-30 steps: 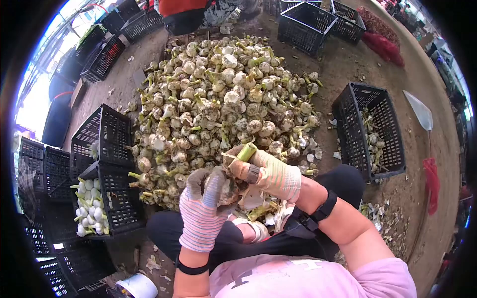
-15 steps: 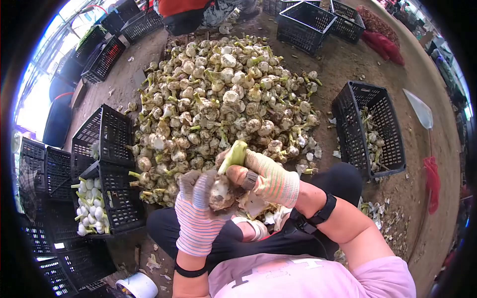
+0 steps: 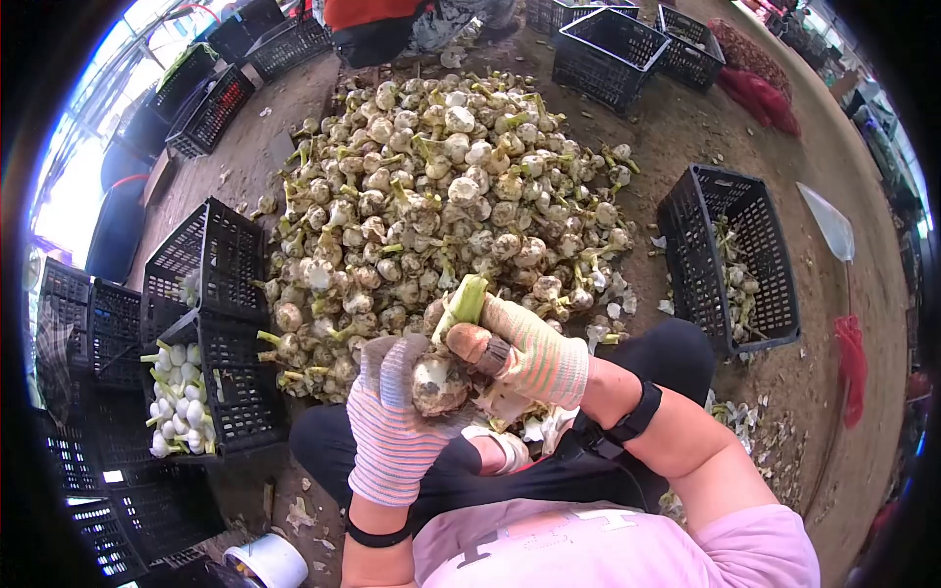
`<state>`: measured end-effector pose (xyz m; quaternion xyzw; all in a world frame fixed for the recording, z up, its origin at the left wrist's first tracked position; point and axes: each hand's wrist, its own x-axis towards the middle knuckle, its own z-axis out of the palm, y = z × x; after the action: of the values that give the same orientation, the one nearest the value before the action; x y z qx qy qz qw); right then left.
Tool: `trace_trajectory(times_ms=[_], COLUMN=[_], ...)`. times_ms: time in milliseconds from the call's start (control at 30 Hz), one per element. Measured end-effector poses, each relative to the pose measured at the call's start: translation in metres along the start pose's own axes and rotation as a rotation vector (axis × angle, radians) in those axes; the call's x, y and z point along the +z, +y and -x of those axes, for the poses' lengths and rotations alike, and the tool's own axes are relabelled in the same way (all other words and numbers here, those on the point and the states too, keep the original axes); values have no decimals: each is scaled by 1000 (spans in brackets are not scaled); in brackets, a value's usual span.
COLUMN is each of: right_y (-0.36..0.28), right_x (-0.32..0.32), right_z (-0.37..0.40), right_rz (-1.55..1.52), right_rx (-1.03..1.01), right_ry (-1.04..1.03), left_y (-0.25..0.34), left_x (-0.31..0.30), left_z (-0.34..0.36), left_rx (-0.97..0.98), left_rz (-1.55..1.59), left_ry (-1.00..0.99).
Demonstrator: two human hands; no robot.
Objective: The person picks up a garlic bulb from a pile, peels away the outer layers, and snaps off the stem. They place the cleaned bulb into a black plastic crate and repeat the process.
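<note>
A garlic bulb (image 3: pixel 438 385) with dirty outer skin and a thick green stem (image 3: pixel 465 299) is held between my gloved hands, above my lap. My left hand (image 3: pixel 395 426), in a striped knit glove, is closed around the bulb's left side. From the right, my right hand (image 3: pixel 537 355), also gloved, grips by the stem. Its thumb tip is brown and bare-looking or covered, with a dark band (image 3: pixel 493 357) around it, and presses near the base of the stem. The fingers behind the stem are partly hidden. Loose papery skins (image 3: pixel 502 404) lie just below.
A large heap of unpeeled garlic (image 3: pixel 421 206) lies in front of me. Black crates stand left, one holding cleaned white garlic (image 3: pixel 179 402). Another crate (image 3: pixel 730 260) with some garlic is at right. A white bucket (image 3: pixel 270 561) sits lower left. Another person (image 3: pixel 372 29) is beyond the heap.
Both hands keep their grip on the garlic bulb. The bulb has turned slightly, showing more of its face, and the right thumb has shifted slightly. The whole view has moved a little.
</note>
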<state>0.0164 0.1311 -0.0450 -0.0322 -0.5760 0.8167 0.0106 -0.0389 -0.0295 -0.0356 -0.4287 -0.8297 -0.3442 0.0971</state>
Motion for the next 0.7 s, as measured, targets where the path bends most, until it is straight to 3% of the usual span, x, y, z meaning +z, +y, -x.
trace_trajectory(times_ms=[67, 233, 300, 333, 400, 433, 500, 567, 600, 667, 700], right_y=[0, -1, -2, -1, 0, 0, -3, -6, -3, -5, -3], right_x=[-2, 2, 2, 1, 0, 0, 1, 2, 0, 8, 8], right_z=[0, 2, 3, 3, 3, 4, 6, 7, 5, 4, 2], right_rz=[179, 107, 85, 174, 351, 266, 180, -86, -142, -279, -272], right_rx=[-23, -43, -65, -168, -374, -281, -188, 59, 10, 67, 90], right_ry=[-45, -40, -29, -70, -151, -193, -231, -129, -127, 3, 30], left_y=[-3, -1, 9, 12, 16, 14, 9, 2, -3, -9, -5], left_x=[-3, -2, -5, -9, -2, 1, 6, 11, 12, 12, 12], left_z=[2, 7, 11, 4, 11, 11, 7, 4, 4, 7, 9], left_rx=[31, 6, -473, -649, -686, -688, -869, -1042, -1123, -1066, -871], left_rz=[-12, 80, 964, 826, 2040, 2040, 1957, 1864, 1815, 1665, 1474], left_ry=[2, -5, -53, -169, 69, 66, 102, 141, 166, 128, 133])
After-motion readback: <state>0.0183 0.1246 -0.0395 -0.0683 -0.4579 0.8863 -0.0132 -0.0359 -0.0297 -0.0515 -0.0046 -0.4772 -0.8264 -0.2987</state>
